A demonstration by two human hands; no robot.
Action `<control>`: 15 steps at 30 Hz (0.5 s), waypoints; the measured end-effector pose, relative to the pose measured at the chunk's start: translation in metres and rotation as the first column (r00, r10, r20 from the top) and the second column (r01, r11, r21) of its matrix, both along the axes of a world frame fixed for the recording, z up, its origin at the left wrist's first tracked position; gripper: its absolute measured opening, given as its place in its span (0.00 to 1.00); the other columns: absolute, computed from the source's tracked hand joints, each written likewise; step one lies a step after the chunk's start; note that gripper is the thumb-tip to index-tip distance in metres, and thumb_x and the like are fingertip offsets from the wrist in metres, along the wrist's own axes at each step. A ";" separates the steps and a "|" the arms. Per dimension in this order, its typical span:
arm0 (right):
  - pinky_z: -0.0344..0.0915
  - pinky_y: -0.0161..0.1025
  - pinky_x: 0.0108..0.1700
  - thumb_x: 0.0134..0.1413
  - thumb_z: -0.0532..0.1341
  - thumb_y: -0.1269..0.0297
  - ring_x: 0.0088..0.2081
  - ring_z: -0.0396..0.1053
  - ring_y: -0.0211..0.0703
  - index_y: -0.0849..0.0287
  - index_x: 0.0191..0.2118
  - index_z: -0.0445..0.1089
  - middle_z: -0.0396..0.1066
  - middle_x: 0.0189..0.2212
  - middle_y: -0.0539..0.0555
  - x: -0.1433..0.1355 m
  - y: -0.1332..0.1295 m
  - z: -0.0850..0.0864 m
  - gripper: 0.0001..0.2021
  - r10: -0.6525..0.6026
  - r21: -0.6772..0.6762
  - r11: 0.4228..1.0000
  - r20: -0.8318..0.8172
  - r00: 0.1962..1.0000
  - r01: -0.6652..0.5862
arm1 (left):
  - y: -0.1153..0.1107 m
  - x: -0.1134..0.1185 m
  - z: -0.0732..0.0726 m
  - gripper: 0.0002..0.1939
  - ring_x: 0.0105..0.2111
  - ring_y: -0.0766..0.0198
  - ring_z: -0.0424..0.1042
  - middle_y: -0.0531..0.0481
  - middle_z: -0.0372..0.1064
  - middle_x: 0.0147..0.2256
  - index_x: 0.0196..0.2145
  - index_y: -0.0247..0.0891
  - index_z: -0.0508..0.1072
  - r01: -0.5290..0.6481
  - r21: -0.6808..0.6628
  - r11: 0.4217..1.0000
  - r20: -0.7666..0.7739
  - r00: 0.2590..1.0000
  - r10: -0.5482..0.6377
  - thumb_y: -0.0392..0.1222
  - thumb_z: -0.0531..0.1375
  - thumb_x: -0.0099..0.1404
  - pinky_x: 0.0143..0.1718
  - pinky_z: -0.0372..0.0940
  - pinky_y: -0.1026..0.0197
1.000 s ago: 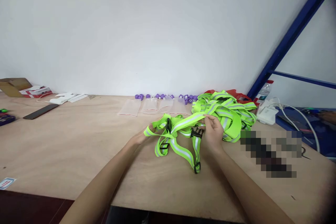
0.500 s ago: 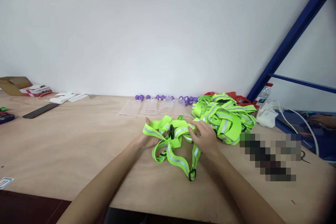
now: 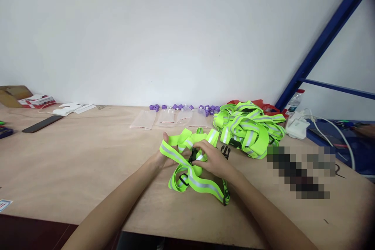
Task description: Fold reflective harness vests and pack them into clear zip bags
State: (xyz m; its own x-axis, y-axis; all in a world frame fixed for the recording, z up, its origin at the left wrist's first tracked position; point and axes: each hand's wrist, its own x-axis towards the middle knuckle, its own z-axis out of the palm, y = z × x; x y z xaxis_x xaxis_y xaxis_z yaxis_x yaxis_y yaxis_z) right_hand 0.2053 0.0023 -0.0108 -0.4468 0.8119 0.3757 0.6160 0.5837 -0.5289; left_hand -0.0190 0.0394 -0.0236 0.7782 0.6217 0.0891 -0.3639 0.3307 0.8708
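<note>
A neon-yellow reflective strap harness (image 3: pixel 202 181) with silver stripes hangs between my hands, low over the table. My left hand (image 3: pixel 162 157) supports its bundled left side, the thumb up beside the strap and the other fingers partly hidden beneath. With bent fingers, my right hand (image 3: pixel 213 158) grips the middle of the straps by a black buckle part. Another black buckle (image 3: pixel 225 151) with prongs shows just behind the right hand. Black slider adjusters sit on the lower loops. To the right lies a tangled pile of similar reflective straps (image 3: pixel 252 127).
Clear zip bags (image 3: pixel 143 120) lie in a row behind my hands, with several small purple rolls (image 3: pixel 180 107) along the wall. Red fabric (image 3: pixel 263 105), a bottle (image 3: pixel 294 101) and a white power strip (image 3: pixel 297 127) stand right. A dark flat bar (image 3: pixel 42 124) and cardboard box (image 3: pixel 14 95) are left.
My right hand has moved left and slightly down, from the harness's right-hand straps to its middle. The lower loop has swung right, and a pronged buckle now shows behind the hand.
</note>
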 end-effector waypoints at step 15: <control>0.64 0.36 0.22 0.54 0.64 0.46 0.20 0.66 0.39 0.53 0.34 0.61 0.70 0.23 0.47 0.027 0.017 -0.007 0.18 -0.418 -0.137 0.866 -0.726 0.546 0.481 | 0.021 -0.031 0.020 0.54 0.61 0.37 0.63 0.36 0.68 0.58 0.58 0.37 0.68 -0.388 -0.240 0.890 0.304 0.841 0.448 0.84 0.47 0.53 0.62 0.57 0.35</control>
